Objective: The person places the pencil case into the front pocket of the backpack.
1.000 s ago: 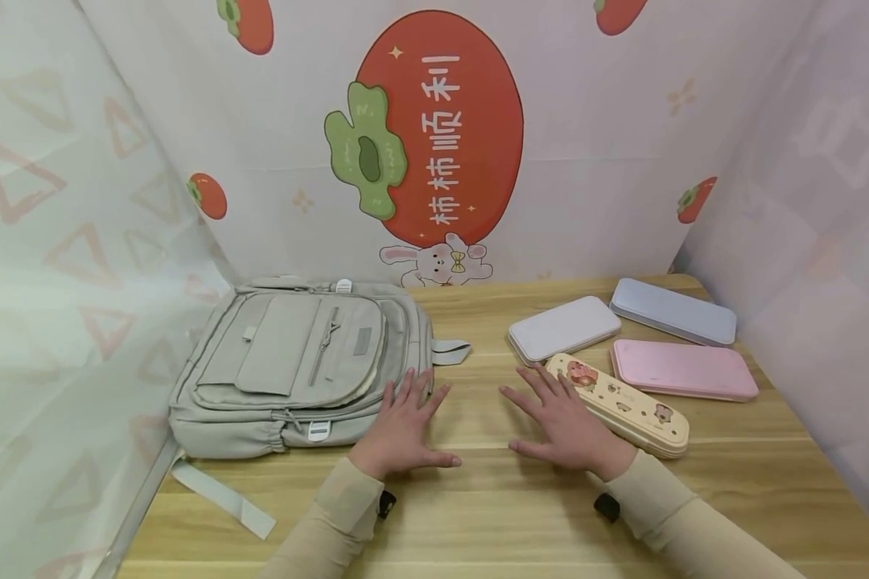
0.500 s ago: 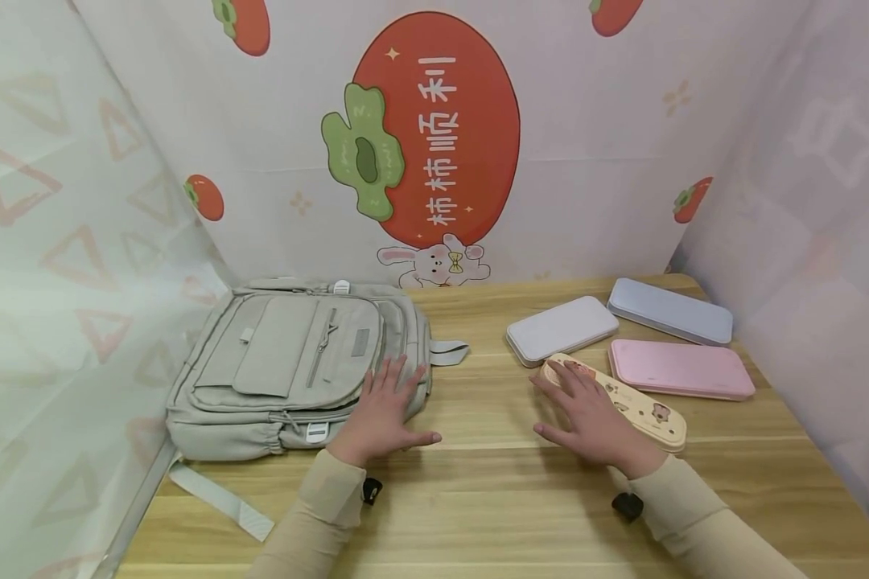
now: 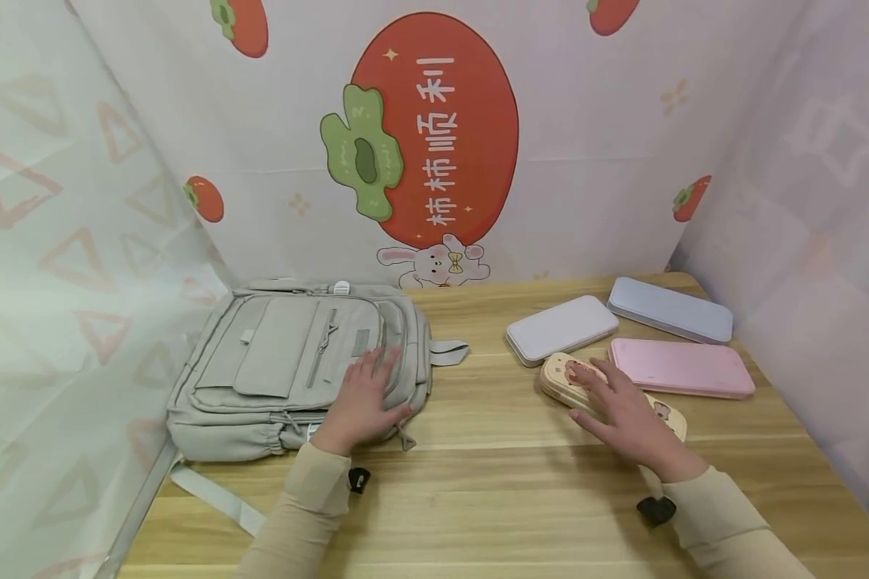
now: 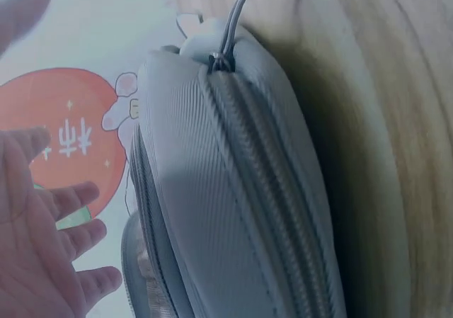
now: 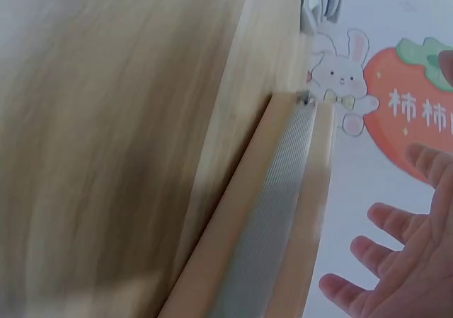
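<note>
My left hand [image 3: 360, 404] hovers over the front right corner of a grey backpack [image 3: 271, 346], fingers spread and holding nothing. In the left wrist view the backpack's zipped side [image 4: 233, 190] stands beside the fingers [image 4: 74, 201]. Over a cream pencil case [image 3: 561, 384] with cartoon prints is my right hand [image 3: 626, 422], its fingers extended. The right wrist view shows the case's zipped edge [image 5: 272, 205] apart from the fingers [image 5: 393, 222]. My right hand hides the middle of the case in the head view.
Behind the cream case lie a white case [image 3: 562, 328], a pink case [image 3: 681, 367] and a blue case [image 3: 669, 310]. A strap [image 3: 217, 496] trails from the backpack at the front left. Printed cloth walls [image 3: 586, 217] enclose the wooden table [image 3: 478, 498].
Both hands have moved apart: the left one leftward over the backpack's corner, the right one rightward over the cream pencil case. The backpack and cases have stayed in place.
</note>
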Demonstrator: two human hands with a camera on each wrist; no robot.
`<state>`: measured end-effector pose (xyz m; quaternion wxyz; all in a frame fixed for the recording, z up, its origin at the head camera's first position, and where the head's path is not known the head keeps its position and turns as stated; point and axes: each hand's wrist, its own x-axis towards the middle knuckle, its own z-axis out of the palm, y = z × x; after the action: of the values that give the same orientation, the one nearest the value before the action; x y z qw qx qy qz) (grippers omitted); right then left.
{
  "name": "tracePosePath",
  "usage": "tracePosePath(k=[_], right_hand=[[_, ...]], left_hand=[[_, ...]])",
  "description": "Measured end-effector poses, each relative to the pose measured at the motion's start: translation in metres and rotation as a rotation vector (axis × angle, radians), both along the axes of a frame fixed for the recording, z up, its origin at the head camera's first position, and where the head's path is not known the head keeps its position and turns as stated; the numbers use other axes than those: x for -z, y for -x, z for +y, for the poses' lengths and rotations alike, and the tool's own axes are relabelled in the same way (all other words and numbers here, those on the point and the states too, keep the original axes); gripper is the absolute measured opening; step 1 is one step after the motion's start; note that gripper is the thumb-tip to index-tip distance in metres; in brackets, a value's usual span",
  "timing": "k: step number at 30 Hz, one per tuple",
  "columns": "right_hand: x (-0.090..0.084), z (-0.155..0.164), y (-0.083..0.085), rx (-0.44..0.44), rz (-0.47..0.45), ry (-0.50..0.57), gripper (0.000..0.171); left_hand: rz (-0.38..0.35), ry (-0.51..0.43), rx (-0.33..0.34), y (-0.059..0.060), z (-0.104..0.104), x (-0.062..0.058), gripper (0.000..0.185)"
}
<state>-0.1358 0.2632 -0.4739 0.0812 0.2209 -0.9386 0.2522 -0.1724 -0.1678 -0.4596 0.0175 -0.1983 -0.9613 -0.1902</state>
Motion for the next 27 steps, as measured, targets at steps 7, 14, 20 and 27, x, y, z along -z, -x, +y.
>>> tracePosePath(k=[7, 14, 20, 27], right_hand=[[0.000, 0.021, -0.009, 0.103, -0.054, 0.003, 0.065], [0.005, 0.045, -0.013, 0.193, -0.059, 0.102, 0.058], [0.007, 0.068, -0.013, 0.308, -0.140, 0.140, 0.056], [0.004, 0.089, -0.017, 0.385, -0.342, 0.111, 0.070]], left_hand=[[0.058, -0.069, -0.069, 0.006, -0.004, 0.001, 0.087], [0.036, -0.125, -0.166, 0.010, -0.005, 0.001, 0.081], [0.024, -0.183, -0.299, 0.015, -0.006, -0.002, 0.069], [-0.025, -0.204, -0.352, 0.025, -0.010, -0.004, 0.061]])
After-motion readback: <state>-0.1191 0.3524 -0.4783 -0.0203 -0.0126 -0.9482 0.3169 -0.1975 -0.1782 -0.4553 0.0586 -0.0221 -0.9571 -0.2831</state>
